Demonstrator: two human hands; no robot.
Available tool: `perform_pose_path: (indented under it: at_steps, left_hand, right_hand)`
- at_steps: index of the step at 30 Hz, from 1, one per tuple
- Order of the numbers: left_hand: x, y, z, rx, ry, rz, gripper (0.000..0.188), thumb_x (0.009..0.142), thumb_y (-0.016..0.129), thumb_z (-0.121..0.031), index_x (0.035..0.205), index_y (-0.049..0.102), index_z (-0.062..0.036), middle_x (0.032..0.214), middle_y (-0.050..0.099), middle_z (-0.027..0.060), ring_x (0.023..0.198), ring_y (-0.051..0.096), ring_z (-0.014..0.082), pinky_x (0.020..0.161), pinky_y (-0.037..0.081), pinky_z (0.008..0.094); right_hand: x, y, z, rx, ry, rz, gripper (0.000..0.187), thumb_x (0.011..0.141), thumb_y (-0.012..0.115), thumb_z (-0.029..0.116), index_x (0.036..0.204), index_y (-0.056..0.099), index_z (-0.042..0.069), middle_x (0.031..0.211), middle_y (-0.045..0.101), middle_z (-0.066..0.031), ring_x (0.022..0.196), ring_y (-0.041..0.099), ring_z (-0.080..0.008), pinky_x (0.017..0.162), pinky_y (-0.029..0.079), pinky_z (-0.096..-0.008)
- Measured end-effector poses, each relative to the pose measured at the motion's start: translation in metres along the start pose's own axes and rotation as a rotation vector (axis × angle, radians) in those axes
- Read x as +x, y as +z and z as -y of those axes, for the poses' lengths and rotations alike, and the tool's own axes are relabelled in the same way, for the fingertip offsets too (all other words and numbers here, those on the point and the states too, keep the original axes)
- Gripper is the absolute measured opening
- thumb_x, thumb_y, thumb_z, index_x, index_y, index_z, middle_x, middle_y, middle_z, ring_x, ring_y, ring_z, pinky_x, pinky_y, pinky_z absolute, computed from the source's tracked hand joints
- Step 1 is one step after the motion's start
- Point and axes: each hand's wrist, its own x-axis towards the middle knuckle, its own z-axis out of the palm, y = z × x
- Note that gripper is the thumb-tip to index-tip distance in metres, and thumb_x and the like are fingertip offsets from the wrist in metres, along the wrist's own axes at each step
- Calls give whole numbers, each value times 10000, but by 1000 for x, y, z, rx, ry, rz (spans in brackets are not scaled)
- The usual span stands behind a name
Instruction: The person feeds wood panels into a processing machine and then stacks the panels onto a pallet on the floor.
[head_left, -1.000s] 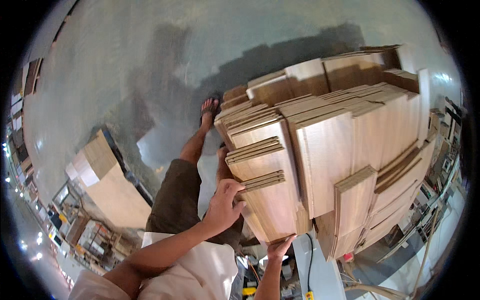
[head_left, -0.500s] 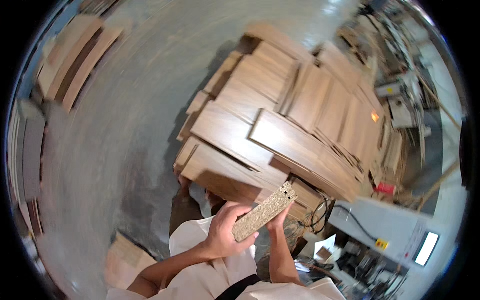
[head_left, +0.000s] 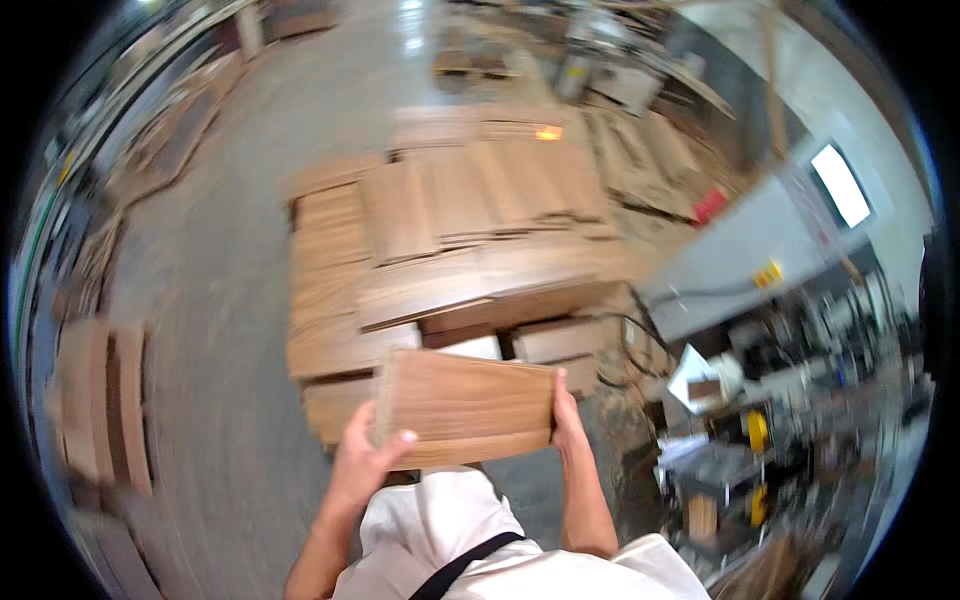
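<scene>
A short wood-grain chipboard panel [head_left: 470, 400] is held level in front of my body, its broad brown face showing. My left hand [head_left: 358, 458] is closed round its left end, with the thumb over the near corner. At the other end, my right hand [head_left: 567, 418] grips the right edge, thumb up and most fingers hidden behind the board. Just beyond it lies a wide, low pile of similar wood-grain panels [head_left: 480, 265], stacked in uneven rows; the held panel covers part of its near side.
To the right stands a grey cabinet [head_left: 735, 265] with a lit screen [head_left: 841, 186], black cables [head_left: 630, 345] beside the pile. Cluttered tools and parts [head_left: 790, 370] fill the right side. More boards [head_left: 100, 400] lie at the left across the grey floor [head_left: 220, 300].
The held panel has turned from showing its raw chipboard edge to showing its wood-grain face. My hands have moved apart to its two ends. The whole view has swung round.
</scene>
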Motion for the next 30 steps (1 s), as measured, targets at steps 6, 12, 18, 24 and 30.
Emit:
perform_pose_path:
  at_steps: [6,12,18,24,30]
  left_hand:
    - [-3,-9,150,-483,-286,7,584,934,685,-389,1383,508,-62,1326,615,116,1158,624,277,968,523,442]
    - [-53,57,195,-634,-251,164,647,988,611,-410,1476,392,-47,1426,524,128,1262,555,271,1042,472,447]
    - [-93,151,140,-432,-1,321,695,991,618,-408,1496,346,-14,1435,498,124,1297,520,242,1068,441,404]
    - [-124,258,111,-352,119,669,810,902,700,-542,1428,401,-3,1377,539,107,1198,584,191,917,516,319]
    - [-107,340,161,-140,90,616,527,1005,588,-442,1306,492,-21,1152,657,144,961,684,190,778,570,285]
  right_hand:
    - [-94,-92,24,-234,-285,277,721,980,559,577,1436,511,20,1131,614,-3,926,485,-103,783,456,-299]
    - [-217,-116,-44,609,-572,527,943,855,709,596,1535,322,69,1411,537,-108,1347,506,-264,1081,475,-464]
    - [-246,-73,-58,775,-465,-241,666,847,793,201,1399,463,28,1318,571,-92,1182,576,-218,1015,475,-380]
    - [-268,-205,-23,1053,-643,-354,598,869,724,234,1383,482,47,1274,597,-116,1202,566,-285,1056,452,-452]
    - [-333,-395,75,1064,-941,-645,652,898,629,336,1429,421,19,1312,556,-152,1246,524,-339,1092,420,-496]
